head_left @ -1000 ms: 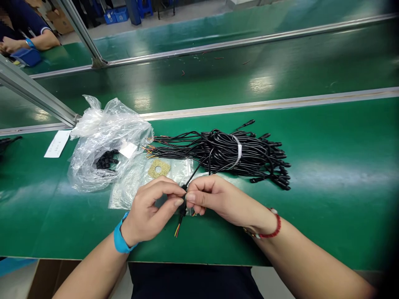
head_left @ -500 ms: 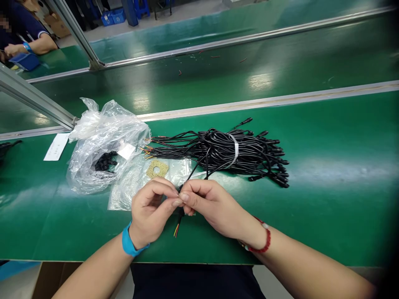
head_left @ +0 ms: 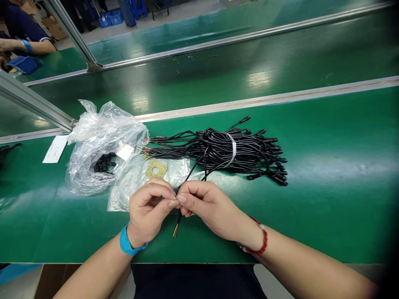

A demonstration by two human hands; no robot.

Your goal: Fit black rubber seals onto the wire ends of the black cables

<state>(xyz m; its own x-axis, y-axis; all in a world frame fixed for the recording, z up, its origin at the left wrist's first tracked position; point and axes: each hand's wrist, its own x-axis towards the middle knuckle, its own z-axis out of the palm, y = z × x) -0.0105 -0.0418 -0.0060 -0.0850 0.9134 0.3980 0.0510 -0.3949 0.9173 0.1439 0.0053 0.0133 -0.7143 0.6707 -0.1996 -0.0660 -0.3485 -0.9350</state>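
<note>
Slim black round cable (head_left: 179, 217) is between your two hands, at their meeting fingertips; its middle stretch is hidden by them. Below, its end splits into thin red and yellow wires (head_left: 176, 229) with bare tips, pointing down toward you. Above, it runs up and right to the bundle.

Your right hand (head_left: 205, 203) pinches the cable, thumb over curled fingers. Your left hand (head_left: 149, 209) has thumb and index finger drawn together, touching the right fingertips; whether it grips the cable itself, cannot tell. A second black cable passes from the bundle behind your right hand.

Writing: white rectangular paper slip (head_left: 55, 149), at left on the green bench (head_left: 330, 166), bears dark marks, too small to read. Smaller white paper square (head_left: 125, 152) at the clear crumpled plastic bag (head_left: 90, 131); no text legible from here.

Just beyond your hands: large bundle of coiled black cables (head_left: 215, 145), belted by a whitish tie (head_left: 233, 150); plugs right, orange and yellow wire ends left. Nearer your left hand: yellow sponge (head_left: 162, 169) with round central hole, on flat clear plastic bags (head_left: 124, 193). Small black plastic parts (head_left: 105, 162) sit in the crumpled bag's opening.

Wrists: blue band (head_left: 125, 241) left, red beaded bracelet (head_left: 264, 241) right. Far upper left: co-worker's forearm (head_left: 43, 47) beside a blue plastic bin (head_left: 24, 64).
</note>
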